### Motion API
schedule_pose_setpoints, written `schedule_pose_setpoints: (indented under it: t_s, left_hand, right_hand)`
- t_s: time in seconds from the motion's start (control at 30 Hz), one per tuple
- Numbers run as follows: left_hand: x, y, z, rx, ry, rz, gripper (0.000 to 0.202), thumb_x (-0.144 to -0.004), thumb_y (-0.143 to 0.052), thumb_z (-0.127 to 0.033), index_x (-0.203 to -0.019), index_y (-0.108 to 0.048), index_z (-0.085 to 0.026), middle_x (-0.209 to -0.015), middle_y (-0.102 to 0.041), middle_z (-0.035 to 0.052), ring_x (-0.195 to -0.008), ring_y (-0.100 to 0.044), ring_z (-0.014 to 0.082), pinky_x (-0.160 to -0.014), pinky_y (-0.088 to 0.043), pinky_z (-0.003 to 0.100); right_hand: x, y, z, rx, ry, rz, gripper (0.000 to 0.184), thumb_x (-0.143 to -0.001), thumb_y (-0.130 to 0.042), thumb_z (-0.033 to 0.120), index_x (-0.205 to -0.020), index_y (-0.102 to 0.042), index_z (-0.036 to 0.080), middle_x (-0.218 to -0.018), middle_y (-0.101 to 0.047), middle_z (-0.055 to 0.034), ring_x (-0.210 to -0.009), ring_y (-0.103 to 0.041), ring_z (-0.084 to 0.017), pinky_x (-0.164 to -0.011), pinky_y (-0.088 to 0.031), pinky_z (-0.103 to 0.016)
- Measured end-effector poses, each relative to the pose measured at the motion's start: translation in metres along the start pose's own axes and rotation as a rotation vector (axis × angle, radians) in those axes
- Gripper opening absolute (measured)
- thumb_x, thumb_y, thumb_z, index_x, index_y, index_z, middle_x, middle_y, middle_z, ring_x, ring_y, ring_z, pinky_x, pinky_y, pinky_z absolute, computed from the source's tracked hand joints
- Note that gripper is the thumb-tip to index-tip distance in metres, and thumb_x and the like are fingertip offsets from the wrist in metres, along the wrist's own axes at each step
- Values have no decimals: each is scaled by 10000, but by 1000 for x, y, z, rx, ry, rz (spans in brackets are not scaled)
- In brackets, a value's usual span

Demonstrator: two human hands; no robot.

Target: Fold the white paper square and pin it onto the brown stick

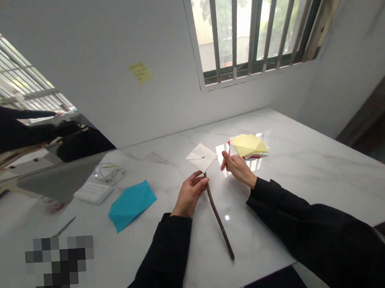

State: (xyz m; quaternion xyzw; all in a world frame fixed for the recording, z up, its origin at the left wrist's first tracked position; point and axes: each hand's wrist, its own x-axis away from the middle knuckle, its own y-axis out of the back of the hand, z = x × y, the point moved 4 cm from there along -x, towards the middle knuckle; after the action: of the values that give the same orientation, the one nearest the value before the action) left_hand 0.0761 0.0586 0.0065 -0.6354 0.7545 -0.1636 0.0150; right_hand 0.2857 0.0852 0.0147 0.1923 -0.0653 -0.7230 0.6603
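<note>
While pinching a brown stick (pixel 221 223) in the left hand (pixel 189 195), just below the white folded paper (pixel 201 159) at its top end, holds the right hand (pixel 239 169) close right of that paper, loosely curled; cannot tell whether around anything. Shows a blue sheet (pixel 132 204) left of the white folded paper and a coloured paper stack (pixel 249 145) to its right

Both sleeves (pixel 301 220) are black, long and plain (rather loose-fitting, too).
</note>
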Motion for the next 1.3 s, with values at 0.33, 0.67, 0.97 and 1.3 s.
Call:
schedule_pose_setpoints:
  t_s: [0.33, 0.67, 0.97, 1.3]
  left_hand:
    - [0, 1, 1, -43, 0, 24, 604, -619, -960, -347, -1157, -735, -186, -957, -757, 59, -847, -661, 150, -750, -470, 241]
    - [0, 1, 0, -54, -5, 20, 566, -649, -946, -330, -1151, -733, -182, -966, -750, 70, -859, -655, 163, -746, -464, 249]
    - [1, 0, -1, -69, -15, 31, 574, -649, -943, -347, -1158, -744, -172, -941, -745, 72, -847, -654, 164, -740, -469, 254]
    - [0, 2, 1, -68, -11, 18, 602, -640, -949, -348, -1181, -739, -189, -967, -750, 72, -866, -661, 169, -751, -469, 255]
  right_hand:
    - [1, 8, 7, 21, 55, -47, 678, -999, -348, 733, -1011, -739, 179, -576, -604, 9, -602, -606, -175, -682, -420, -288]
    - [0, 8, 4, 117, 46, -56, 736, -1009, -307, 721, -635, -661, 194, -564, -576, -27, -610, -586, -184, -675, -398, -302]
    - [0, 7, 4, 68, 45, -36, 671, -1014, -341, 702, -945, -763, 185, -596, -609, -12, -634, -626, -195, -702, -422, -304]
    - [0, 8, 5, 92, 64, -59, 709, -1009, -311, 723, -786, -724, 192, -601, -584, -19, -634, -593, -190, -669, -402, -300]
